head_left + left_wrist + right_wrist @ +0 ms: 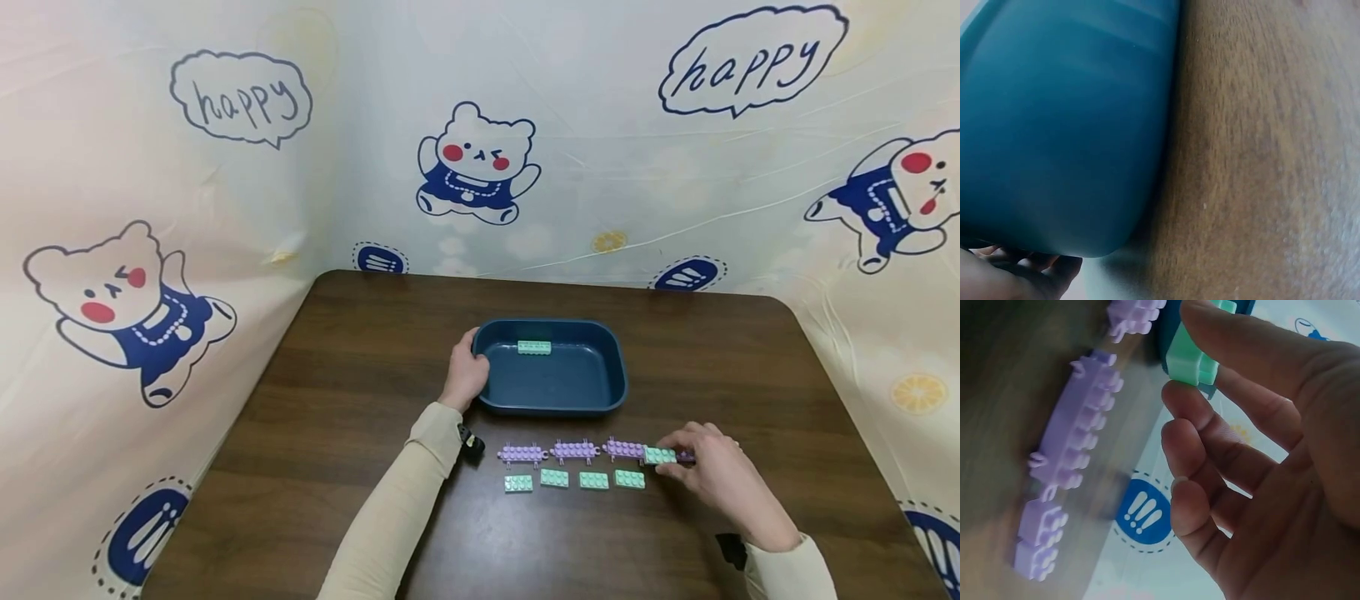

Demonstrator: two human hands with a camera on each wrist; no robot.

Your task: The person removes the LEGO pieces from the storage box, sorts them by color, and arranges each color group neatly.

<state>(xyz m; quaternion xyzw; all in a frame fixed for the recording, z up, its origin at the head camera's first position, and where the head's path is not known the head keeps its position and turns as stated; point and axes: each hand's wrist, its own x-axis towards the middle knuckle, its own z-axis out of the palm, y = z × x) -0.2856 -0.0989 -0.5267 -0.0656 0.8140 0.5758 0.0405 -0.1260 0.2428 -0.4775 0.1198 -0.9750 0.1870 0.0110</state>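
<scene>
My left hand (465, 372) grips the left end of a dark blue tray (551, 390), thumb at the rim. In the left wrist view the tray's outer wall (1066, 131) fills much of the picture, with fingers (1063, 269) at its edge. Between thumb and fingers, my right hand (712, 467) pinches a mint green building brick (660, 456). This brick overlaps the right part of a row of purple studded pieces (574, 451) in the head view. The right wrist view shows the held brick (1186, 359) raised beside the purple pieces (1079, 425).
Several mint green bricks (593, 481) lie in a line in front of the purple row. Another green brick (534, 347) is inside the tray near its back wall. All stand on a dark wooden table (360, 375), with a printed cloth (585, 100) behind.
</scene>
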